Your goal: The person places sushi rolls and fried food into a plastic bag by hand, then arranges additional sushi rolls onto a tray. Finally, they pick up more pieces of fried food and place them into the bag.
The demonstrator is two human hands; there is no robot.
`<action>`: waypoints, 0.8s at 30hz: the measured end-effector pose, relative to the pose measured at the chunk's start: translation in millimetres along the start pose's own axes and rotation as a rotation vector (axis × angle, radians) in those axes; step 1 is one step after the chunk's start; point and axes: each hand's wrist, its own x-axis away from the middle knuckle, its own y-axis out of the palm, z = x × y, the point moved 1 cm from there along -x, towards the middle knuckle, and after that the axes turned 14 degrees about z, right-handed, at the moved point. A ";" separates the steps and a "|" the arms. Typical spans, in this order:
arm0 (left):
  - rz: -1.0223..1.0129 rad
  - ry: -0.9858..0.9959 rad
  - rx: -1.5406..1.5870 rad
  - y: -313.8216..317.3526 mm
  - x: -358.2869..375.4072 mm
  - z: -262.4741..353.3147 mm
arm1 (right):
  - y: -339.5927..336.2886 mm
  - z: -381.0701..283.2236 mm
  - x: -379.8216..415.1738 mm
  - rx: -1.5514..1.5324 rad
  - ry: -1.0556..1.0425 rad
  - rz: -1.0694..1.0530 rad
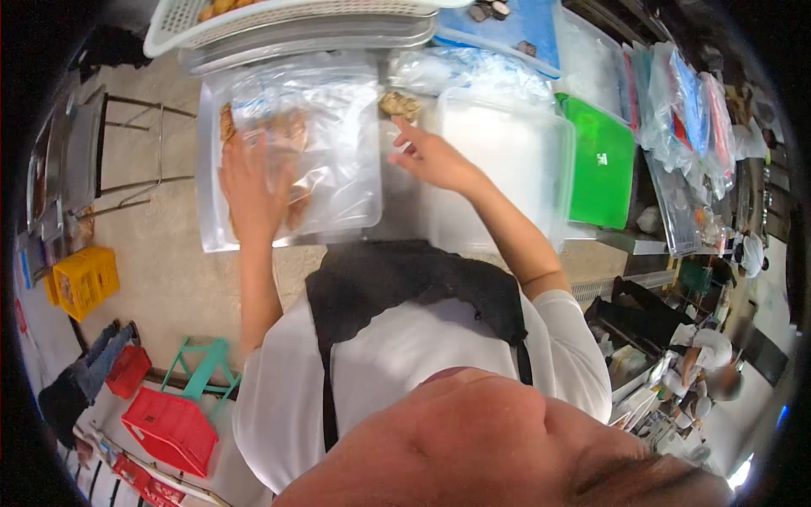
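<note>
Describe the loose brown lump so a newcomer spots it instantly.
Find the large white tray beside the bright green panel. Just off its upper-left corner, by the right hand, sits the brown lump. Unlike the brown pieces under clear plastic further left, it lies uncovered.

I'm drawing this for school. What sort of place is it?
Probably a food-preparation kitchen or workshop: brown pieces that look like food lie under clear plastic, a white basket holds golden pieces, and a black apron is being worn.
</note>
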 end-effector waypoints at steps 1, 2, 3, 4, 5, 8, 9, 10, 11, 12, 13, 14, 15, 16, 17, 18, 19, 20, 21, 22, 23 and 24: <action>-0.023 0.036 0.009 2.6 7.1 23.8 | -26.4 6.6 -8.8 -0.039 -0.046 0.019; -0.044 0.072 0.017 6.2 15.2 41.1 | -53.1 15.0 -19.6 -0.077 -0.095 0.038; -0.075 0.062 0.118 11.8 26.6 53.0 | -80.7 26.7 -34.1 -0.043 -0.103 0.174; -0.107 0.054 0.217 19.5 40.2 63.6 | -108.7 41.5 -52.3 -0.013 -0.113 0.311; -0.136 0.051 0.313 26.6 51.0 71.7 | -136.4 57.4 -73.0 0.070 -0.174 0.447; -0.125 -0.088 0.302 37.1 72.5 86.9 | -200.1 120.9 -135.8 0.274 -0.182 0.648; -0.109 -0.101 0.290 40.1 74.5 88.6 | -208.6 134.2 -153.5 0.376 -0.160 0.664; -0.088 -0.108 0.273 42.7 74.0 89.0 | -214.9 143.3 -169.8 0.477 -0.138 0.678; -0.071 -0.119 0.256 43.6 74.9 88.6 | -218.6 152.5 -183.7 0.576 -0.112 0.687; -0.054 -0.131 0.239 45.3 75.0 87.8 | -219.4 157.7 -198.9 0.538 -0.126 0.665; -0.044 -0.127 0.237 47.2 75.1 86.8 | -216.5 157.3 -213.2 0.502 -0.141 0.639; -0.035 -0.127 0.234 48.1 76.3 85.6 | -210.4 157.0 -224.6 0.466 -0.157 0.609; -0.027 -0.128 0.230 48.1 78.1 85.1 | -201.7 144.5 -229.6 0.545 -0.112 0.547; -0.016 -0.131 0.226 48.8 79.3 85.2 | -194.6 119.3 -229.6 0.626 -0.068 0.485; -0.005 -0.133 0.223 49.9 79.8 85.0 | -190.4 105.7 -230.2 0.708 -0.024 0.424; 0.005 -0.135 0.220 50.4 80.5 84.5 | -182.8 122.7 -240.5 0.745 -0.112 0.504; 0.010 -0.143 0.223 50.8 80.2 84.8 | -170.1 156.8 -258.7 0.777 -0.202 0.582; 0.015 -0.155 0.224 51.4 78.8 85.5 | -162.5 174.7 -269.3 0.805 -0.296 0.658; 0.020 -0.171 0.221 49.3 77.9 85.5 | -162.0 169.9 -267.8 0.844 -0.297 0.621; 0.024 -0.174 0.223 49.2 78.5 85.6 | -163.8 162.4 -263.0 0.884 -0.300 0.582; 0.027 -0.176 0.225 49.0 78.9 85.4 | -166.2 152.6 -256.3 0.922 -0.303 0.543; 0.028 -0.174 0.227 48.6 78.5 85.1 | -171.2 143.3 -248.7 0.892 -0.301 0.483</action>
